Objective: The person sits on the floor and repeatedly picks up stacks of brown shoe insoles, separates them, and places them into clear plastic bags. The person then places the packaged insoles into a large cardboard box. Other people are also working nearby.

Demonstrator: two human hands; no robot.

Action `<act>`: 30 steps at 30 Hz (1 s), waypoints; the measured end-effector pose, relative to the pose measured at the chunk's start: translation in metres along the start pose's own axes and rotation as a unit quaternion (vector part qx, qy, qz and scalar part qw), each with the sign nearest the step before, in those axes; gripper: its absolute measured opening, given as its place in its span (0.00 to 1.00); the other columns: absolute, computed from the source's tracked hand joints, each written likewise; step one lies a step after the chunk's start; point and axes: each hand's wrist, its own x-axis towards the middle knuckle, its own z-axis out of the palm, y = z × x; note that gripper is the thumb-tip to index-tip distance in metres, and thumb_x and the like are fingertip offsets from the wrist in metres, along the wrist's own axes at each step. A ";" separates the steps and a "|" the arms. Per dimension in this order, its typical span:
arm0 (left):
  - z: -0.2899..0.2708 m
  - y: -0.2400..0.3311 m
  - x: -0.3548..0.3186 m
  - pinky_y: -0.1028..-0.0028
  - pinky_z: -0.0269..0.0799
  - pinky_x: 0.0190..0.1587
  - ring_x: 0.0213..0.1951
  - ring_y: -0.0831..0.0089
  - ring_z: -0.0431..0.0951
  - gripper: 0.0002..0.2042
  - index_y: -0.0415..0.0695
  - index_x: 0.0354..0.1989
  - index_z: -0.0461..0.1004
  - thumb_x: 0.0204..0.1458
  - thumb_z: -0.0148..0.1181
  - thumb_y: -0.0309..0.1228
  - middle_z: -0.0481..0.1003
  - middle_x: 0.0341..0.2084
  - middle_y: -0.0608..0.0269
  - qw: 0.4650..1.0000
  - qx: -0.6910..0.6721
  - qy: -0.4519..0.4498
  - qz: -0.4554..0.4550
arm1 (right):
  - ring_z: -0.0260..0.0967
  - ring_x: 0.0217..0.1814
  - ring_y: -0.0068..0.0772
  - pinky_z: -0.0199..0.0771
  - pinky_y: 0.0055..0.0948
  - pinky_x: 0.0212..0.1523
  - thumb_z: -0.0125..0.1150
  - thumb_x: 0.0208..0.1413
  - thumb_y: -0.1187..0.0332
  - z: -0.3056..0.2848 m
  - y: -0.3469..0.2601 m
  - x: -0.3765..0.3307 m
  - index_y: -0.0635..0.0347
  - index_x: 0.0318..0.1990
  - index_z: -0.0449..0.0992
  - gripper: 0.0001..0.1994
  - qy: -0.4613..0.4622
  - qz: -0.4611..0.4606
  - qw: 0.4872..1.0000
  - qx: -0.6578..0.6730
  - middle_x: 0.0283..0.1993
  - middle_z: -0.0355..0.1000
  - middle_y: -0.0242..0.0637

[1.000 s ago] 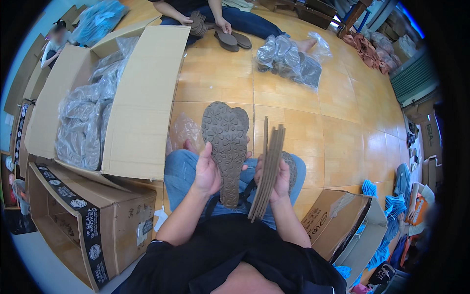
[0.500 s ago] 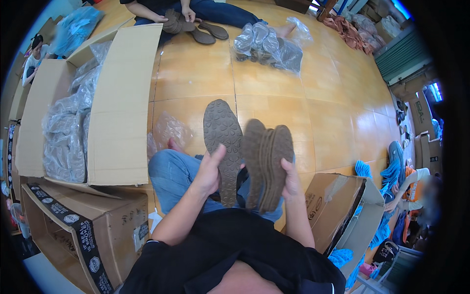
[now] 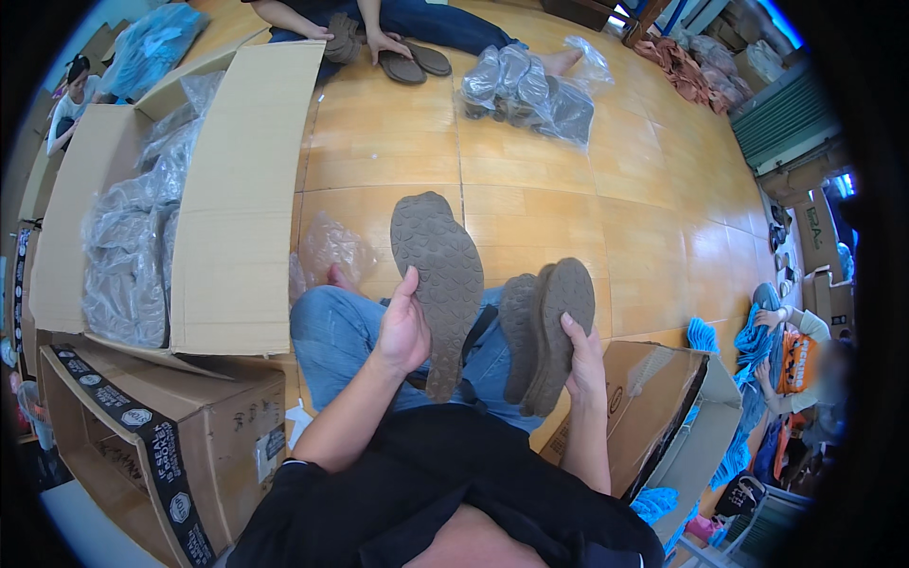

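Note:
My left hand (image 3: 404, 333) is closed on brown shoe soles (image 3: 437, 260), tilted with the toe end away from me. A leaf-like tread pattern faces up, and a doubled outline at the far end shows more than one sole. My right hand (image 3: 584, 364) grips a bundle of brown shoe soles (image 3: 565, 312) by its right side, thumb on the top one. The soles in this bundle stand fanned apart at the far end. Both hands are above my crossed legs in blue jeans (image 3: 331, 327), with a gap between the two bundles.
An open carton (image 3: 241, 208) of plastic-wrapped goods stands left, another carton (image 3: 222, 417) below it. A carton (image 3: 630, 379) and blue soles (image 3: 748, 336) are at right. Ahead, a person handles brown soles (image 3: 402, 66) near a bagged bundle (image 3: 525, 90). Crumpled plastic (image 3: 336, 241) lies by my foot.
My right hand has moved right with its soles, which have spread apart. The soles in my left hand have turned slightly and show a doubled edge. The other person's hand has reached toward the floor soles.

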 end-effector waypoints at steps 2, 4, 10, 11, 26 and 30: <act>0.002 -0.002 -0.002 0.63 0.62 0.62 0.60 0.63 0.66 0.23 0.42 0.64 0.59 0.66 0.40 0.43 0.67 0.59 0.56 1.000 0.011 -0.006 0.028 | 0.71 0.52 0.32 0.74 0.33 0.51 0.61 0.57 0.68 0.024 0.000 -0.001 0.65 0.59 0.64 0.24 -0.039 0.028 0.996 0.073 0.52 0.72 0.40; 0.006 -0.003 -0.004 0.63 0.60 0.63 0.61 0.64 0.65 0.22 0.42 0.64 0.59 0.66 0.42 0.41 0.67 0.59 0.57 0.995 0.060 0.003 0.079 | 0.70 0.54 0.32 0.72 0.34 0.54 0.60 0.57 0.66 0.049 0.006 -0.002 0.66 0.59 0.64 0.24 -0.090 0.061 0.992 0.068 0.53 0.71 0.40; 0.006 0.014 -0.016 0.61 0.58 0.65 0.61 0.63 0.65 0.23 0.41 0.64 0.58 0.64 0.47 0.38 0.66 0.60 0.57 0.983 0.107 -0.001 0.148 | 0.68 0.57 0.33 0.68 0.35 0.59 0.62 0.55 0.64 0.100 0.021 -0.001 0.65 0.62 0.62 0.29 -0.180 0.058 0.982 0.015 0.56 0.69 0.40; 0.003 0.019 -0.018 0.61 0.58 0.65 0.61 0.64 0.65 0.23 0.41 0.64 0.58 0.63 0.49 0.36 0.66 0.60 0.58 0.992 0.028 -0.004 0.119 | 0.67 0.57 0.34 0.67 0.35 0.59 0.63 0.54 0.64 0.102 0.021 -0.001 0.65 0.62 0.61 0.30 -0.173 0.062 0.983 0.013 0.56 0.69 0.40; -0.005 0.016 -0.018 0.68 0.70 0.55 0.51 0.69 0.74 0.21 0.37 0.58 0.64 0.56 0.57 0.22 0.72 0.52 0.57 0.976 0.178 0.004 0.124 | 0.66 0.59 0.36 0.66 0.35 0.60 0.64 0.53 0.66 0.077 0.006 -0.007 0.65 0.64 0.59 0.32 -0.163 0.009 0.986 0.034 0.58 0.67 0.42; -0.002 0.021 -0.014 0.63 0.73 0.53 0.51 0.62 0.75 0.21 0.37 0.61 0.62 0.64 0.47 0.38 0.71 0.53 0.52 0.990 0.112 -0.012 0.082 | 0.68 0.55 0.30 0.69 0.32 0.57 0.64 0.54 0.70 0.049 0.002 -0.008 0.67 0.60 0.62 0.28 -0.108 -0.014 0.991 -0.076 0.54 0.70 0.40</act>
